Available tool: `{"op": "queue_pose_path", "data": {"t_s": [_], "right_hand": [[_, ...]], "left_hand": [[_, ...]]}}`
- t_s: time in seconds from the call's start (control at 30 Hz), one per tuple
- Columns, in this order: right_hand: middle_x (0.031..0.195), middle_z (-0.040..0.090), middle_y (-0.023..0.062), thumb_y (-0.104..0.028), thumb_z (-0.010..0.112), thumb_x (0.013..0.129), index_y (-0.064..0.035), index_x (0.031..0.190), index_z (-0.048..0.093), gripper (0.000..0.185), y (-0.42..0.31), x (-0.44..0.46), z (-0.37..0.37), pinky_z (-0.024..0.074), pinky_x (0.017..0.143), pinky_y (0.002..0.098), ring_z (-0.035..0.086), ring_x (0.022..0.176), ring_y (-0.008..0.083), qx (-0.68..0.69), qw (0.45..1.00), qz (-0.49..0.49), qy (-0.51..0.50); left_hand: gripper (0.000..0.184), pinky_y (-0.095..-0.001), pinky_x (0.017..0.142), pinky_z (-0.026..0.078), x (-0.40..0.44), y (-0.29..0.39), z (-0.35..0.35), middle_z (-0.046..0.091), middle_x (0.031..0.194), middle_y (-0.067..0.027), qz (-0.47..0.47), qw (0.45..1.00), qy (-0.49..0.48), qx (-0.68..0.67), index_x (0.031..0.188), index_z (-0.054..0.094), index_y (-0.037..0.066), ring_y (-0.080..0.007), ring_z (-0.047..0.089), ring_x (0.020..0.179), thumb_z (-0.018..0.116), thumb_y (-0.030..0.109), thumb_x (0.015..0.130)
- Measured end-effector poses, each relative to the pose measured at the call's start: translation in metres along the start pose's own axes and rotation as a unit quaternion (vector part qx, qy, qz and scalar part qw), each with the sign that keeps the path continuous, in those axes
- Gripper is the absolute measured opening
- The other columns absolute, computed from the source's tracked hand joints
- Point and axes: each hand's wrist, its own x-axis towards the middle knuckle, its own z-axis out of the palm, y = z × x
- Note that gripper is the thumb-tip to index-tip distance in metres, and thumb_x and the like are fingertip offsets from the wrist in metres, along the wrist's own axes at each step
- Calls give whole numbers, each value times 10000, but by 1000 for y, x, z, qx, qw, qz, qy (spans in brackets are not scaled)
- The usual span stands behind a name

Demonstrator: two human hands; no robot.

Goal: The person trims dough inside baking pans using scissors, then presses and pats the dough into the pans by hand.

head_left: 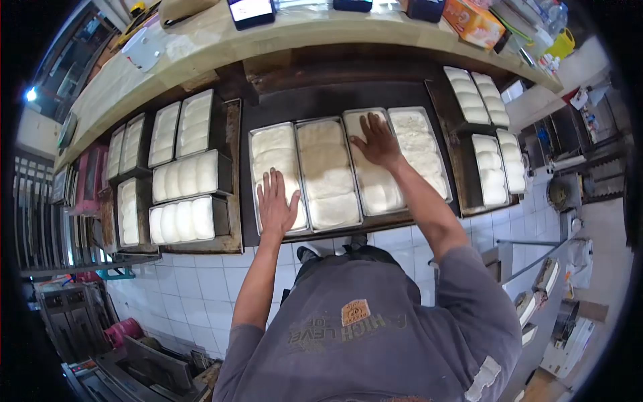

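Four long loaf tins of pale bread dough stand side by side on a dark baking tray (288, 100) in front of me. My left hand (277, 204) lies flat with fingers extended on the dough in the leftmost tin (274, 144). Spread over the dough at the far end of the third tin (380, 191) is my right hand (377, 141), fingers apart. Between my hands is the second tin (328, 167), its dough partly in shadow. The rightmost tin (418, 141) holds rougher-looking dough. Neither hand grips anything.
More dough-filled tins (185, 175) sit on a tray at the left, and others (489, 161) at the right. A shelf (321, 33) runs above the far side, bearing a white mug (142, 49) and an orange box (473, 24). White floor tiles (194, 288) show below.
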Motion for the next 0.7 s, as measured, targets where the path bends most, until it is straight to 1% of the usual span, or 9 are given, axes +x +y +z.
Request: {"op": "queue_pose_path", "data": {"t_s": [0.17,0.27,0.3,0.33,0.47,0.5,0.6,0.67,0.7], "right_hand": [[1740,277,225,-641,404,1077,-30,1644,379,834,-5,-5,-11,204,1303,503,261,1609,397,16,999,26,26],[1724,291,253,-654,442,1061,-18,1621,407,848,-18,-27,-27,253,1286,515,279,1597,421,51,990,97,-84],[1719,295,263,-659,455,1056,-15,1613,416,852,-17,-21,-32,269,1280,519,285,1593,429,61,986,111,-111],[1719,295,263,-659,455,1056,-15,1613,416,852,-19,-28,-34,269,1280,519,285,1593,429,60,986,112,-112],[1712,289,287,-627,447,1069,-18,1622,409,823,-33,-86,-51,231,1292,540,274,1592,446,5,995,30,-99],[1712,289,287,-627,447,1069,-18,1622,409,823,-35,-95,-60,231,1292,540,274,1592,446,4,994,36,-105],[1743,248,245,-633,383,1077,-47,1662,349,828,-53,-71,-112,164,1309,539,210,1622,420,44,991,63,-106],[1754,234,232,-635,362,1080,-57,1675,329,830,-50,-56,-113,141,1315,539,188,1632,411,50,992,66,-94],[1754,231,234,-627,368,1082,-62,1677,326,821,-54,-69,-105,144,1314,543,189,1631,415,34,990,62,-121]], "left_hand": [[792,-533,1307,183,4,-3,2,282,1748,-204,-1,1000,7,4,1659,305,-24,-383,225,1627,507,468,1072],[796,-535,1307,185,-4,-4,3,280,1748,-203,6,1000,2,12,1662,299,-23,-384,226,1626,505,473,1075],[797,-535,1307,186,5,-3,4,280,1749,-203,6,1000,13,14,1663,297,-22,-385,227,1626,504,475,1075],[797,-535,1307,186,6,-3,3,280,1749,-203,6,1000,12,13,1663,297,-22,-385,227,1626,504,475,1075],[800,-537,1308,180,5,-3,4,274,1749,-208,10,1000,19,8,1661,293,-31,-387,225,1625,497,480,1080],[800,-537,1308,180,-1,-1,6,274,1749,-208,12,1000,10,5,1661,293,-31,-387,225,1625,497,480,1080],[801,-542,1307,177,-2,-3,2,275,1746,-213,13,1000,8,-3,1652,296,-45,-395,213,1627,494,479,1079],[802,-544,1306,175,15,-5,0,275,1746,-215,18,1000,21,-7,1649,297,-49,-398,209,1627,493,478,1079],[803,-546,1306,175,12,-5,0,275,1746,-216,17,1000,19,-6,1650,297,-49,-400,209,1627,494,479,1078]]}}
